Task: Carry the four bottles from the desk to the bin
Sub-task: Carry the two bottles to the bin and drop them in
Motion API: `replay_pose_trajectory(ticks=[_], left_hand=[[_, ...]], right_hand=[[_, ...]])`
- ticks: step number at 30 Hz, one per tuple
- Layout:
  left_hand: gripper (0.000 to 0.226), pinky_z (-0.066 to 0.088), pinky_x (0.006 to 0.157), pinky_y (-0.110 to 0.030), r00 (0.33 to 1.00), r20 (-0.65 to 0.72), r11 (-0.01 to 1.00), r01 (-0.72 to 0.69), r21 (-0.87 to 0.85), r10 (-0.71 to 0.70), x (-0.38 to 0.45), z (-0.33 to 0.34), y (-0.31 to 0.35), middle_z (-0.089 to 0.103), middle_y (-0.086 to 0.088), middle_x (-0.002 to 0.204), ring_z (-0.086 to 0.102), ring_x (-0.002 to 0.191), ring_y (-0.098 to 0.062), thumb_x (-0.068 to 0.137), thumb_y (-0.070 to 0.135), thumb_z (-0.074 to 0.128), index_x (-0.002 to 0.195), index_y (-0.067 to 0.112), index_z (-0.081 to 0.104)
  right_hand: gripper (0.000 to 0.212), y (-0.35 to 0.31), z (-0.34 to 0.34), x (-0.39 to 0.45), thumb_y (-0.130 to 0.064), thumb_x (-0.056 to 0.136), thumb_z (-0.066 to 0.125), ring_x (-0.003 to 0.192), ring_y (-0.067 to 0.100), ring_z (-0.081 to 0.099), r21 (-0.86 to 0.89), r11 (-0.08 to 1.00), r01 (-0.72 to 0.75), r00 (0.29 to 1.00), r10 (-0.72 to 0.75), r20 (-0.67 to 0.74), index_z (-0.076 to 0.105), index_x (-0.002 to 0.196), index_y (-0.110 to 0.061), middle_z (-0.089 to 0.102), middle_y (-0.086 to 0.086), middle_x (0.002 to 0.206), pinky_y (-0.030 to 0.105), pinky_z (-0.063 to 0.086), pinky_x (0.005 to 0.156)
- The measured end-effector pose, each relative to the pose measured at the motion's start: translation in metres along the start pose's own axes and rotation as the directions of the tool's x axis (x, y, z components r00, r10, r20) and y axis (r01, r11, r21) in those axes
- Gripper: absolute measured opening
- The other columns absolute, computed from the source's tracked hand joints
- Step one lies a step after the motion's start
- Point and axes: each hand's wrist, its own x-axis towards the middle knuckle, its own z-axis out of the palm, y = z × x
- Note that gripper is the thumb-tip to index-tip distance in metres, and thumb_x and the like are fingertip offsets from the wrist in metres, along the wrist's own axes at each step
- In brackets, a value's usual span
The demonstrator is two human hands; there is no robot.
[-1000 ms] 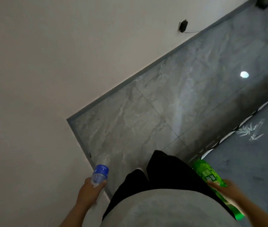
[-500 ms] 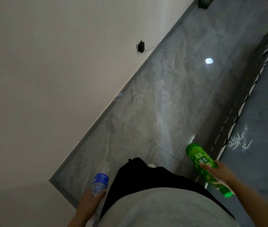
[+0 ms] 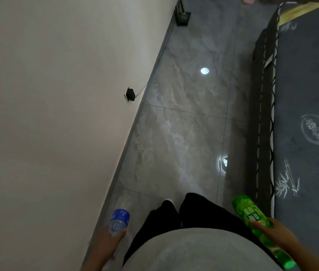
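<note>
My left hand (image 3: 109, 243) grips a clear plastic bottle with a blue label (image 3: 120, 219) low on the left, close to the wall. My right hand (image 3: 275, 234) holds a green bottle (image 3: 252, 218) by its middle at the lower right, its cap end pointing down toward me. Between the hands I see my grey top and black trousers. No bin and no desk are in view.
A pale wall (image 3: 57, 114) runs along the left with a black plug (image 3: 130, 94) and cable. Grey marble floor tiles (image 3: 184, 124) stretch ahead. A dark patterned mat (image 3: 307, 114) lies on the right. A black device (image 3: 182, 16) stands by the wall far ahead.
The view has swung to the right along the corridor; the plug on the wall has come nearer. Both hands keep their bottles, and the green one has lifted slightly.
</note>
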Motion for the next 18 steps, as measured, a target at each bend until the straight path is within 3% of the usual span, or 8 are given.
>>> replay_pose_trajectory(ticks=[2,6,8,11,13,15,18], left_hand=[[0.033,0.038,0.062,-0.029,0.999,0.002,0.997,-0.039,0.063,0.038,0.026,-0.012,0.044,0.061,-0.013,0.095,0.063,0.093,-0.031,0.077,0.032,0.072,0.102,0.015,0.057],[0.051,0.038,0.074,-0.029,0.992,0.026,0.983,-0.126,0.131,0.123,0.072,-0.024,0.134,0.063,-0.019,0.115,0.06,0.104,-0.032,0.08,0.033,0.07,0.119,0.005,0.051],[0.054,0.038,0.077,-0.029,0.987,0.047,0.976,-0.156,0.151,0.151,0.093,-0.021,0.177,0.062,-0.02,0.118,0.06,0.107,-0.032,0.08,0.031,0.07,0.121,0.003,0.05],[0.051,0.038,0.077,-0.028,0.986,0.067,0.968,-0.161,0.192,0.151,0.116,-0.012,0.229,0.062,-0.021,0.118,0.06,0.106,-0.033,0.08,0.031,0.07,0.119,0.003,0.052],[0.053,0.041,0.082,-0.031,0.987,0.083,0.966,-0.151,0.211,0.136,0.121,-0.007,0.258,0.061,-0.021,0.12,0.059,0.107,-0.033,0.08,0.033,0.07,0.121,0.004,0.051],[0.065,0.043,0.09,-0.034,0.988,0.104,0.965,-0.137,0.222,0.116,0.129,-0.004,0.285,0.057,-0.021,0.127,0.057,0.112,-0.034,0.08,0.037,0.068,0.131,0.004,0.044],[0.068,0.044,0.08,-0.027,0.992,0.107,0.964,-0.086,0.253,0.06,0.145,-0.005,0.314,0.054,-0.019,0.131,0.058,0.107,-0.032,0.082,0.04,0.064,0.137,0.006,0.041]], right_hand=[[0.033,-0.007,-0.007,0.001,-0.037,0.079,0.071,0.079,0.027,0.064,0.052,0.998,-0.042,0.999,0.042,-0.004,0.069,0.095,-0.008,0.069,0.016,0.088,0.029,0.043,0.073],[0.025,-0.029,-0.024,0.01,-0.033,0.08,0.071,0.066,0.022,0.058,0.179,0.974,-0.142,0.989,0.146,-0.005,0.069,0.082,-0.008,0.065,0.012,0.074,0.03,0.04,0.072],[0.031,-0.043,-0.036,0.029,-0.032,0.081,0.07,0.063,0.021,0.056,0.236,0.958,-0.162,0.986,0.166,0.0,0.07,0.089,-0.003,0.065,0.014,0.077,0.03,0.04,0.07],[0.035,-0.077,-0.065,0.059,-0.036,0.082,0.067,0.074,0.027,0.06,0.281,0.949,-0.145,0.988,0.152,-0.003,0.067,0.095,-0.004,0.065,0.019,0.09,0.031,0.045,0.073],[0.029,-0.11,-0.09,0.073,-0.039,0.081,0.068,0.083,0.031,0.061,0.294,0.949,-0.116,0.991,0.13,-0.028,0.064,0.086,-0.01,0.065,0.019,0.095,0.033,0.047,0.08],[0.027,-0.143,-0.121,0.093,-0.038,0.079,0.07,0.079,0.031,0.06,0.318,0.946,-0.064,0.992,0.094,-0.081,0.063,0.077,-0.012,0.065,0.02,0.088,0.037,0.047,0.08],[0.042,-0.188,-0.163,0.122,-0.041,0.078,0.07,0.084,0.036,0.066,0.329,0.944,-0.008,0.994,0.042,-0.097,0.067,0.096,-0.003,0.07,0.024,0.091,0.047,0.052,0.085]])
